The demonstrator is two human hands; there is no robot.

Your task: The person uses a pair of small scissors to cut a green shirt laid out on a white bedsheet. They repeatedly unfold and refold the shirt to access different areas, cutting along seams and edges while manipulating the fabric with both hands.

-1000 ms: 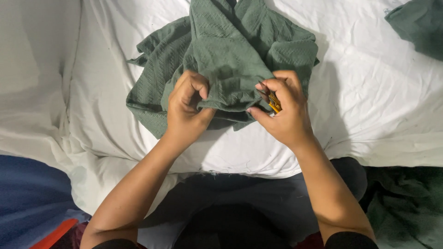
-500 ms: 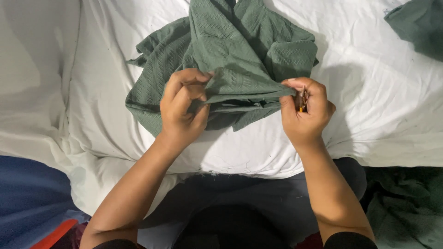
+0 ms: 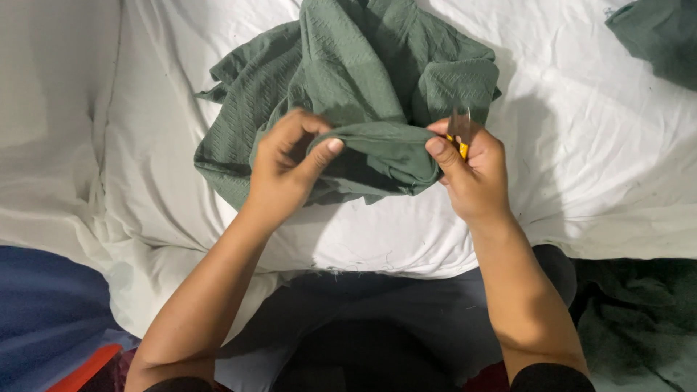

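At the bottom of the frame lies dark grey cloth (image 3: pixel 377 319) over the person's lap. Above it, the left hand (image 3: pixel 287 170) pinches a fold of the crumpled green textured fabric (image 3: pixel 363 80), which sits centre and upper centre on the white sheet (image 3: pixel 581 160). The right hand (image 3: pixel 472 174) grips the fold's other end together with a small yellow-handled tool (image 3: pixel 460 138). Another green cloth (image 3: pixel 657 33) lies upper right.

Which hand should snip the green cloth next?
Probably the right hand: it already holds the small yellow cutter at the fold's end. The left hand just pinches the cloth taut.
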